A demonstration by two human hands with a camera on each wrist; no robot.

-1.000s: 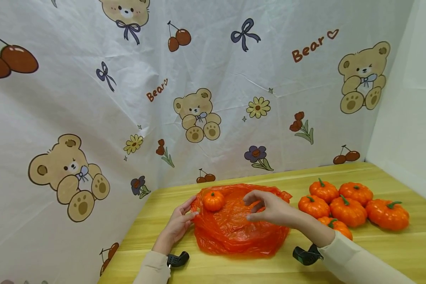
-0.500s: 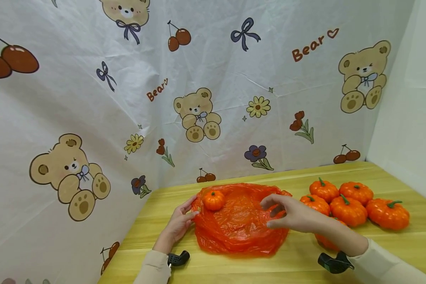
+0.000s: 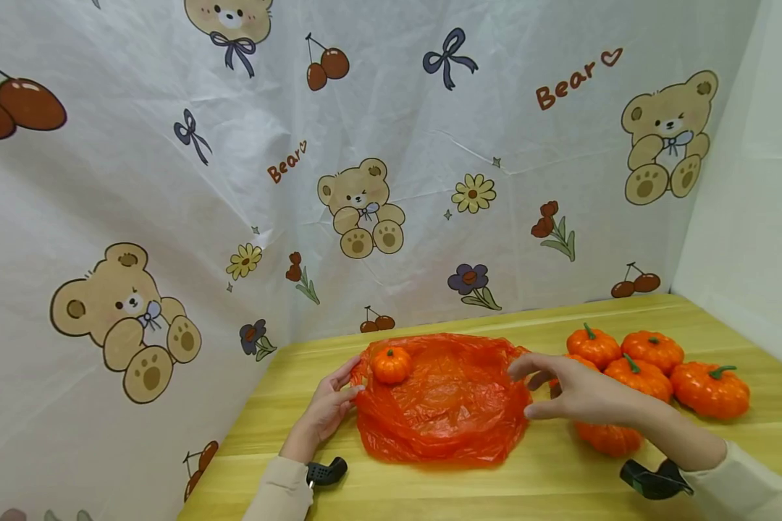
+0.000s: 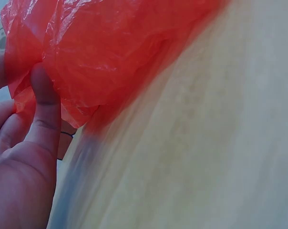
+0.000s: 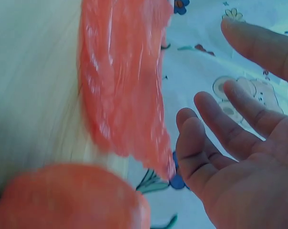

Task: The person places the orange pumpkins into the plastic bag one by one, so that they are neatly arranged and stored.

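A thin red plastic bag (image 3: 443, 434) lies spread open on the table, its mouth facing up. One small orange pumpkin (image 3: 392, 365) with a green stem sits inside at its left. My left hand (image 3: 329, 409) pinches the bag's left rim between thumb and fingers; the left wrist view shows the film (image 4: 110, 62) bunched there. Over the bag's right edge hovers my right hand (image 3: 576, 391), fingers loosely bent and holding nothing. In the right wrist view its fingers are spread, apart from the bag (image 5: 125, 81), with a blurred pumpkin (image 5: 72, 198) below.
Several more orange pumpkins (image 3: 710, 391) cluster on the wooden table (image 3: 469, 496) at the right, partly hidden by my right hand and forearm. A white cloth (image 3: 417, 275) printed with bears hangs behind, and a white wall (image 3: 749, 239) stands at the right.
My right hand has moved right, from above the middle of the bag to its right edge beside the pumpkins. The left hand and the pumpkin in the bag have stayed put.
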